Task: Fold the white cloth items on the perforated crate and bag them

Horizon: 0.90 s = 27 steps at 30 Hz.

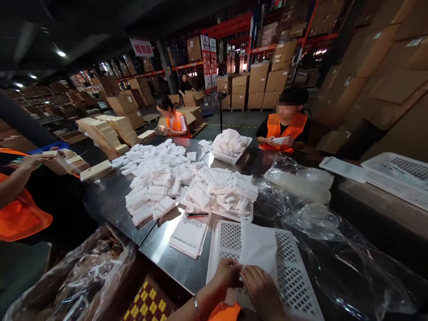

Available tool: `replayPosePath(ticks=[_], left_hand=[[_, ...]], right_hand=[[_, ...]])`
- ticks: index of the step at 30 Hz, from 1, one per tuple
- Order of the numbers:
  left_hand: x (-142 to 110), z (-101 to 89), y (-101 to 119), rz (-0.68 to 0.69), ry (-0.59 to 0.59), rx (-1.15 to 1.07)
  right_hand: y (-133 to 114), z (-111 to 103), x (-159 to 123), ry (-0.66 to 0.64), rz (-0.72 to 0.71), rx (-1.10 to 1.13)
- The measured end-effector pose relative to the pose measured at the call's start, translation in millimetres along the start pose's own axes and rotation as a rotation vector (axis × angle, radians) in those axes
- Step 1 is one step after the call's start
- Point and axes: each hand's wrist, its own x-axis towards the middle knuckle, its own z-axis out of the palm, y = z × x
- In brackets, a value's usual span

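Observation:
My left hand (pixel 227 273) and my right hand (pixel 260 285) meet at the fingertips over the near part of a white perforated plastic tray (pixel 293 263). Both are closed in a pinch, and the fingers hide whatever small thing is between them. A flat white pouch (pixel 258 245) lies on the tray just beyond my fingers, its near edge partly covered by my right hand. Left of the tray is a stack of printed white pouches (pixel 190 236) with a dark pen-like tool (pixel 196 214) on top.
A large heap of filled white packets (pixel 160 178) spreads over the metal table, with a loaded white tray (pixel 230 151) behind. Clear plastic bags (pixel 321 218) lie right. An open lined box (pixel 83 272) stands lower left. People in orange vests work around the table.

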Motion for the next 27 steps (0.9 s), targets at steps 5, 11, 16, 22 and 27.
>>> replayPosePath(ticks=[5, 11, 16, 22, 27], left_hand=[[3.7, 3.3, -0.3, -0.027, 0.027, -0.033], [3.2, 3.2, 2.6, -0.03, 0.086, -0.006], [-13.7, 4.7, 4.1, 0.1, 0.099, -0.011], [-19.9, -4.2, 3.1, 0.382, 0.115, 0.158], [-15.0, -43.9, 3.9, 0.572, 0.022, 0.641]], right_hand=[[-5.3, -3.6, 6.4, 0.057, -0.008, 0.056], [-6.1, 4.0, 3.0, 0.064, -0.02, -0.009], [-5.4, 10.3, -0.1, 0.08, -0.065, -0.013], [0.0, -1.4, -25.7, 0.107, 0.18, 0.204], [44.9, -66.4, -97.4, 0.383, 0.82, 0.236]])
